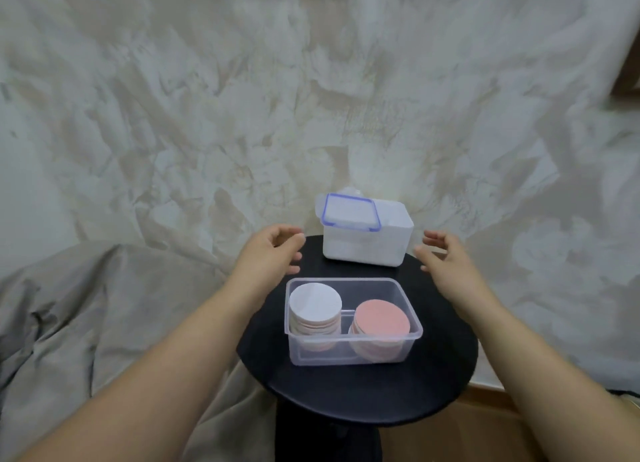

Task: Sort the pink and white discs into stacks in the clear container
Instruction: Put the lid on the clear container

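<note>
A clear container [351, 352] stands on a small round black table [433, 385]. Inside it, a stack topped by a white disc [315, 302] sits on the left and a stack topped by a pink disc [382, 319] leans on the right. My left hand [275, 254] hovers above the table just beyond the container's far left corner, fingers curled loosely and holding nothing. My right hand [445, 259] hovers past the far right corner, fingers spread and empty. Both hands flank a white box.
A frosted white box [365, 245] stands at the table's far edge, with a blue-rimmed lid [349, 212] lying tilted on top. Crumpled beige cloth [104, 288] covers the wall behind and drapes over something to the left. Wooden floor shows at the lower right.
</note>
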{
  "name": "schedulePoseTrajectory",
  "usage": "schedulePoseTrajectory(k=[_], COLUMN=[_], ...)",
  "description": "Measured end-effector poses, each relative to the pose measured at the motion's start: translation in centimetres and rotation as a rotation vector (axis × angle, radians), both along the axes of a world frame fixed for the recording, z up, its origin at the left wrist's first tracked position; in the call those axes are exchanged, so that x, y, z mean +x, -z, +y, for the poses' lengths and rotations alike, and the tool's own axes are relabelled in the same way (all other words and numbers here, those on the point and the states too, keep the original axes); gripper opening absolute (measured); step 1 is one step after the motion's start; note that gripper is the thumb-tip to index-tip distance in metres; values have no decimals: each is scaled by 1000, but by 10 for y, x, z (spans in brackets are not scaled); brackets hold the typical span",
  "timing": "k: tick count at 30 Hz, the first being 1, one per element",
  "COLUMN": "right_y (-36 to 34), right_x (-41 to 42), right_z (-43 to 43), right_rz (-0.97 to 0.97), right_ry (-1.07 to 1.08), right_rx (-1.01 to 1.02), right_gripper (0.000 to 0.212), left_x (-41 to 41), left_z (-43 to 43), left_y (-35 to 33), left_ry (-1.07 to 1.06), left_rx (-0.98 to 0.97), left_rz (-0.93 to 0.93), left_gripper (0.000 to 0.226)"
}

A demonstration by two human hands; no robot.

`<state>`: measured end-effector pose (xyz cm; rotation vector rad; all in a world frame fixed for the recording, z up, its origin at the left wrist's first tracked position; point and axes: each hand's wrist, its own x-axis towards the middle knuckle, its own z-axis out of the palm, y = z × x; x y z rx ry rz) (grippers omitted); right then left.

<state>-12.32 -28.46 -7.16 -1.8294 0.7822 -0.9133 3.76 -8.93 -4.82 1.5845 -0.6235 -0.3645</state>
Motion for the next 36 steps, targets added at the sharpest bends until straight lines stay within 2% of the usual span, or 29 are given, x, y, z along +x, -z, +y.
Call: schedulePoseTrajectory(k=[3, 7, 9, 13, 16, 19, 22, 27, 32, 36], right_y=[-10, -6, -1, 8, 17, 22, 25, 26, 27, 29], right_x=[26, 53, 62, 69, 69, 66, 66, 67, 69, 70], right_z=[-19, -54, -67, -74, -76, -75, -75, -75, -74, -74], right_rz=[50, 109, 117, 74, 19, -35, -55, -55, -52, -49], right_ry=[-3, 26, 21, -59, -65, -86, -83, -83, -72, -63], right_rx=[-39, -28, 28, 104, 128, 145, 146, 145, 148, 156], right_gripper=[53, 64, 61, 35, 35, 36, 38, 41, 41, 42], left_x=[16, 36, 42, 45, 45, 45, 45, 55, 72, 71], left_z=[-36, -75, -87, -99, -103, -101, -91, -49, -4, 2], left_y=[-10, -6, -4, -2, 0, 0, -2, -6, 5, 25], left_ry=[47, -9, 6, 64, 85, 124, 106, -7, -206, -242], left_rx=[103, 190, 179, 150, 85, -73, -192, -292, -277, -119], left_rz=[-3, 4, 62, 162, 241, 353, 372, 276, 230, 254], left_gripper=[36, 52, 49, 34, 22, 10, 14, 23, 16, 24])
